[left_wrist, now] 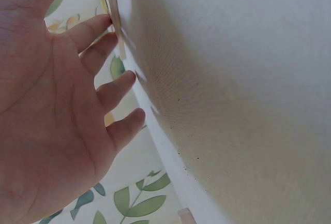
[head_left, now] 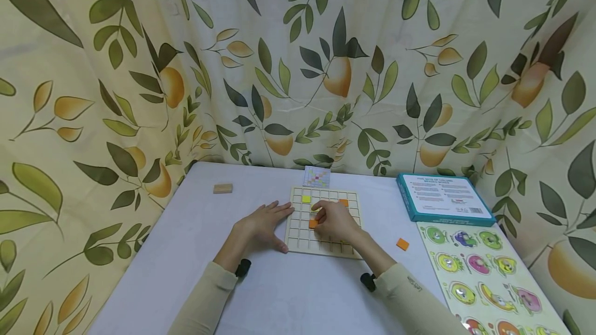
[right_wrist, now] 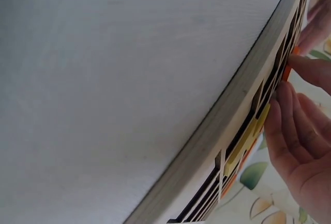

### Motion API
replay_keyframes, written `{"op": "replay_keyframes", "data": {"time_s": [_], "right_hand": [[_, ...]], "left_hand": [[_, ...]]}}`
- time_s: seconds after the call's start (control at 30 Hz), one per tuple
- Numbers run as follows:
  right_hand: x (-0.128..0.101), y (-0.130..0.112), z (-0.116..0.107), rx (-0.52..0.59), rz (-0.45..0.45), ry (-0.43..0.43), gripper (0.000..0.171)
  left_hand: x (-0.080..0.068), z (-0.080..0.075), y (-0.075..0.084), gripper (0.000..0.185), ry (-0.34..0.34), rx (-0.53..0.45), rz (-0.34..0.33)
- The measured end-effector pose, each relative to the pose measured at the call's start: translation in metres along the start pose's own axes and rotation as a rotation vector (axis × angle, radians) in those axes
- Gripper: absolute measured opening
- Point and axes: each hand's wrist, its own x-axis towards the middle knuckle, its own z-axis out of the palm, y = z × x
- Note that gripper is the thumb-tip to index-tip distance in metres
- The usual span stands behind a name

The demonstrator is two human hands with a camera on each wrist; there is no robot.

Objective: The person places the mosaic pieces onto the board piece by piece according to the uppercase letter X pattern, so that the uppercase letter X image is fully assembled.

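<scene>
A pale wooden grid board (head_left: 298,244) lies flat on the white-covered table. My left hand (head_left: 265,225) rests beside its left side, fingers spread and fingertips at the edge; the left wrist view shows the palm (left_wrist: 57,100). Over the middle of the board, my right hand (head_left: 337,221) has its fingers curled and pinches an orange square tile (head_left: 313,224). In the right wrist view the thumb (right_wrist: 313,71) touches that tile. A yellow-green tile (head_left: 306,199) and another orange tile (head_left: 343,202) sit in the grid's upper part. The right hand hides some cells.
A small coloured pattern card (head_left: 317,176) lies behind the board. One loose orange tile (head_left: 402,244) is right of it. Farther right are a teal-edged box (head_left: 447,198) and a fruit picture sheet (head_left: 470,262). A small wooden block (head_left: 222,188) lies at back left.
</scene>
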Motion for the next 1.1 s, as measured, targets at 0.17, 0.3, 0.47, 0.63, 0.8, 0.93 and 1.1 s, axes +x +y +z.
{"op": "replay_keyframes", "data": {"time_s": [0.17, 0.3, 0.47, 0.63, 0.8, 0.93, 1.1], "right_hand": [[0.0004, -0.0010, 0.0000, 0.011, 0.026, -0.001, 0.049], [-0.0003, -0.0003, 0.0000, 0.008, 0.016, 0.006, 0.045], [-0.0021, -0.0002, -0.0014, 0.007, -0.003, 0.010, 0.041], [-0.0033, -0.0015, -0.0026, 0.009, -0.001, 0.010, 0.041], [-0.0034, -0.0012, -0.0027, -0.007, 0.005, 0.018, 0.040], [-0.0032, -0.0011, -0.0029, -0.008, 0.014, 0.022, 0.039], [-0.0029, -0.0003, -0.0025, 0.004, 0.020, 0.022, 0.038]], "left_hand": [[-0.0003, -0.0006, 0.0012, 0.115, 0.001, -0.003, -0.009], [-0.0009, -0.0008, 0.0021, 0.114, -0.001, -0.004, -0.012], [-0.0026, -0.0014, 0.0027, 0.114, 0.000, -0.009, -0.007], [-0.0037, -0.0018, 0.0022, 0.114, 0.002, -0.012, 0.000], [-0.0029, -0.0008, 0.0014, 0.114, -0.001, -0.005, -0.001], [-0.0025, -0.0008, 0.0016, 0.114, -0.001, -0.001, -0.001], [-0.0028, -0.0019, 0.0023, 0.113, -0.003, -0.001, -0.003]]}}
